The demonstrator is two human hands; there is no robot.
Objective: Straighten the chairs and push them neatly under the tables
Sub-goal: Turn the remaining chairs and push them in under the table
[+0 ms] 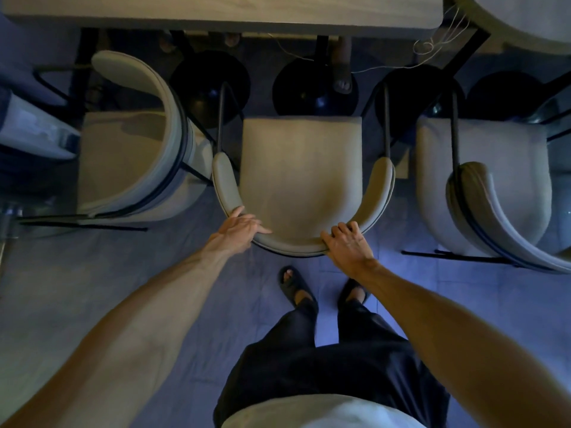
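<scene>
1. Writing or brand marks cannot be made out on any chair, the desk or the clothing; the light is dim and bluish.
2. The middle chair (301,177) stands square to the near edge of the desk (222,10), its seat front toward that edge and its curved backrest toward the person. Its front-to-back line runs straight at the desk, and the seat lies short of the edge, not under the top.
3. The left hand (239,227) rests on the left part of the curved backrest, fingers half curled over the top rim, thumb toward the seat.
4. The right hand (347,242) grips the right part of the same backrest, fingers bent over the rim.
5. The left chair (133,162) is turned aside: its backrest sits on its right side, next to the middle chair, so the seat faces along the desk edge.
6. The right chair (482,186) is skewed, with its backrest at the near right.
7. Round black bases (210,78) stand on the floor (92,273) below the near edge of the desk.
8. Both feet in dark sandals (296,288) stand on the floor just behind the middle chair.
</scene>
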